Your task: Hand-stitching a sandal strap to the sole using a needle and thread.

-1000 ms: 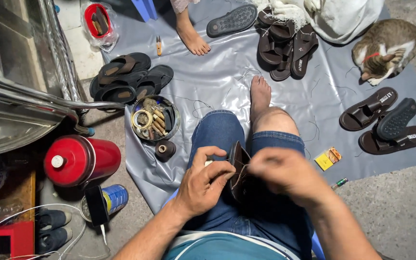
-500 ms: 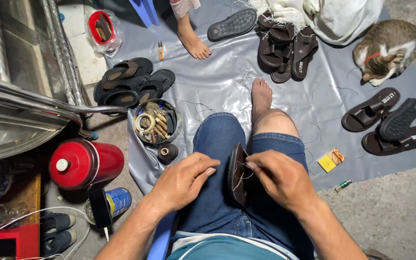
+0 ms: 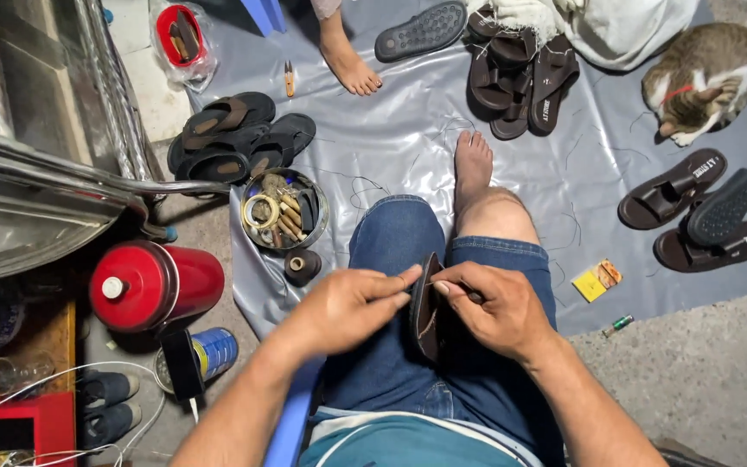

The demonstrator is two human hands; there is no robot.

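Both hands, left (image 3: 352, 303) and right (image 3: 490, 307), pinch the dark sandal (image 3: 426, 304) edgewise between them.

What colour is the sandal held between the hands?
Dark brown; the sandal, pinched between the left hand and right hand, shows in the head view.

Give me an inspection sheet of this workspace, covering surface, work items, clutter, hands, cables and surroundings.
Surface: creased grey plastic sheet on concrete, loose threads scattered.
Job's things: dark brown leather sandal held upright on edge on the lap.
Clutter: round tin of tools, dark thread spool, piles of brown sandals, small yellow packet.
Grippers: left hand and right hand both pinch the sandal.
Cables: white wire lower left.
Surroundings: red flask, sleeping tabby cat, another person's bare foot.
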